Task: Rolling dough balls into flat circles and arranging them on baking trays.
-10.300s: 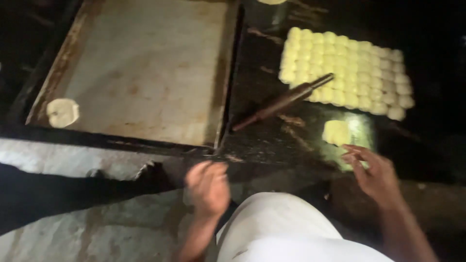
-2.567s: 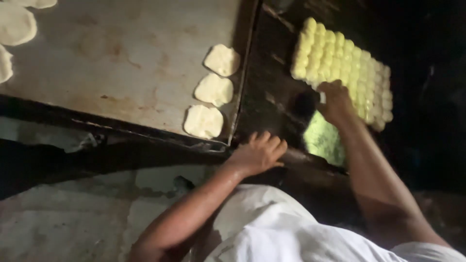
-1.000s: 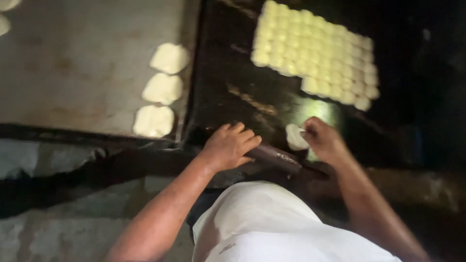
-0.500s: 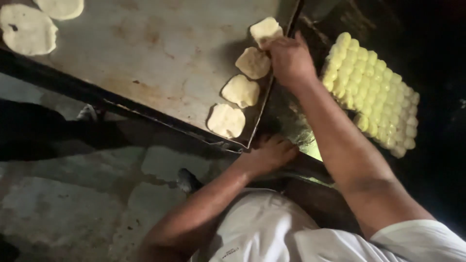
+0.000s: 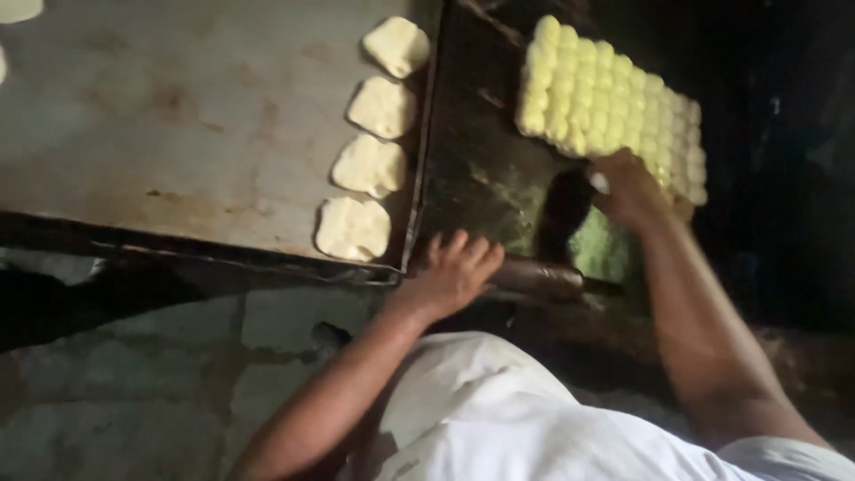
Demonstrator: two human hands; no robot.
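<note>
My left hand (image 5: pixel 454 272) lies palm down on the left end of a dark wooden rolling pin (image 5: pixel 539 278), which rests on the dark work board (image 5: pixel 472 178). My right hand (image 5: pixel 632 189) is at the near edge of a block of pale yellow dough balls (image 5: pixel 614 102), fingers curled around a small pale dough ball. Several flattened dough pieces (image 5: pixel 368 167) lie in a line along the right edge of the big metal griddle (image 5: pixel 178 134).
More flat dough rounds (image 5: pixel 18 9) peek in at the griddle's far left corner. The griddle's dark raised rim (image 5: pixel 178 254) runs along its near side. Below it is a stone floor (image 5: pixel 134 383). My white garment (image 5: pixel 499 419) fills the bottom of the view.
My right hand has drawn back from the newest dough piece on the griddle's edge to the block of dough balls. My left hand stays on the rolling pin.
</note>
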